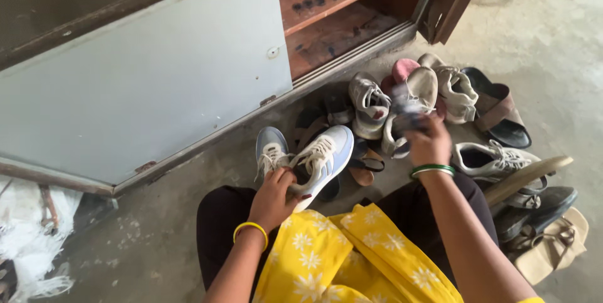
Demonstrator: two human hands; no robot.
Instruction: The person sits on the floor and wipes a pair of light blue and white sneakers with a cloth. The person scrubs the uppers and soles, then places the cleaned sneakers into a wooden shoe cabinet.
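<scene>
Seen from above, squatting on a grey concrete floor before an open wooden shoe cupboard. Left hand, yellow bangle at the wrist, fingers curled tight around the heel of a pale blue and white lace-up sneaker, tilted sole-down just above the knee. Matching second blue sneaker just beside it on the floor, making two. Right hand, green bangle at the wrist, raised over the heap and closed on a blurred dark thing; kind cannot be told. Around it, loose pile of white sneakers, brown sandals, and a pink shoe; exact count unclear.
</scene>
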